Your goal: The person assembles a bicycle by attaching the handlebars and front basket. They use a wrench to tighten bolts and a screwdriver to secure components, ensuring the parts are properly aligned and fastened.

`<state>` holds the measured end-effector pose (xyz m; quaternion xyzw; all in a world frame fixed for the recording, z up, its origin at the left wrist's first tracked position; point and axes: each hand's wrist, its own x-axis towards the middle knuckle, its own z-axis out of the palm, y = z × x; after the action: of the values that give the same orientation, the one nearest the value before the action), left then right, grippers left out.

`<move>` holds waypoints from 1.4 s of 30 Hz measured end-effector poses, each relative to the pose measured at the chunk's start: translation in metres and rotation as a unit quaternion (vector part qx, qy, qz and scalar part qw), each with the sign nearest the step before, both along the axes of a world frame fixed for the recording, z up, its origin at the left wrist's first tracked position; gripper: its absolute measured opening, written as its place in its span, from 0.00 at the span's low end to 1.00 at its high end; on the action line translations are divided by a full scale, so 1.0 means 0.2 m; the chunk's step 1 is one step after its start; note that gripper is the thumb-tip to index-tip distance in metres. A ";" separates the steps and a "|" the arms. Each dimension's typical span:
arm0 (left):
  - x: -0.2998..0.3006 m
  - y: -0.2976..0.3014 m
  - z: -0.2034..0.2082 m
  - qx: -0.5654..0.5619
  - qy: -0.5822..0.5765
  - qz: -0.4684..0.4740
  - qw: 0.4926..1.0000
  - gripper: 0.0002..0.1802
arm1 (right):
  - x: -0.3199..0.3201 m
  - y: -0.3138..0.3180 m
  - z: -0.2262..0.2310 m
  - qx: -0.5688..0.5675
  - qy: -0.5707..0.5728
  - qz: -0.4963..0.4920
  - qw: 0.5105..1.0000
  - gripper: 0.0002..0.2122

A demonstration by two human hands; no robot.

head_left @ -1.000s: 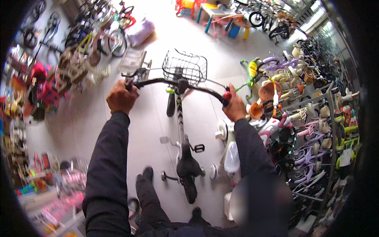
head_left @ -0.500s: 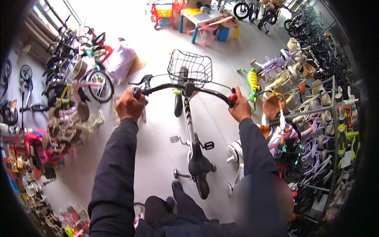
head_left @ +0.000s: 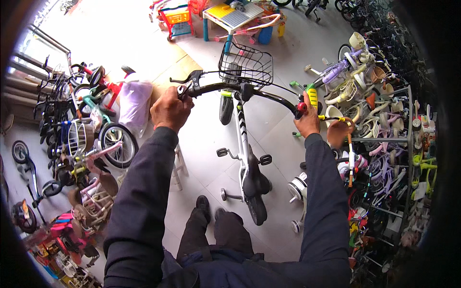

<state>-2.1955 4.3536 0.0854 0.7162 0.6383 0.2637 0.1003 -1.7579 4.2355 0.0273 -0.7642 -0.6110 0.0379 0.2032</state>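
A small white bicycle (head_left: 243,137) with black chevron stripes stands on the floor in front of me. My left hand (head_left: 170,109) is closed round the left end of its black handlebar (head_left: 213,88), below a brake lever. My right hand (head_left: 308,118) wraps the right end, beside a red bell-like part (head_left: 301,107); its grip is mostly hidden. A black wire basket (head_left: 246,66) is fixed ahead of the bar, over the front wheel (head_left: 226,108). Toward me are the black saddle (head_left: 255,180), the rear wheel (head_left: 258,210) and a training wheel (head_left: 224,194).
Children's bikes and ride-ons crowd both sides, with a metal rack (head_left: 409,139) at right. A white ride-on (head_left: 298,187) stands close by my right forearm. Ahead are a play table (head_left: 234,19) and a red toy cart (head_left: 176,20). A purple wrapped bundle (head_left: 135,103) lies left.
The bicycle and both my hands have shifted slightly right in view, and the bicycle leans at a different angle. The play table sits higher in view. Both hands keep their hold.
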 end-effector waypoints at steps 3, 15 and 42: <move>0.10 0.14 -0.03 0.001 -0.001 -0.017 1.000 0.14 | 0.09 0.13 -0.02 -0.005 -0.054 -0.035 0.998 0.41; 0.28 0.10 0.02 -0.077 -0.034 -0.160 0.983 0.16 | 0.39 0.77 0.11 -0.093 -0.189 -0.258 0.943 0.45; -0.02 0.43 -0.85 -0.281 -0.225 -0.718 0.596 0.36 | 0.54 0.97 0.02 0.122 -0.163 -0.195 0.959 0.31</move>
<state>-2.2000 4.4389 -0.0850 0.7972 -0.0822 0.0670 0.5943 -1.6506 4.4302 0.0307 -0.8337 -0.4749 -0.2022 0.1961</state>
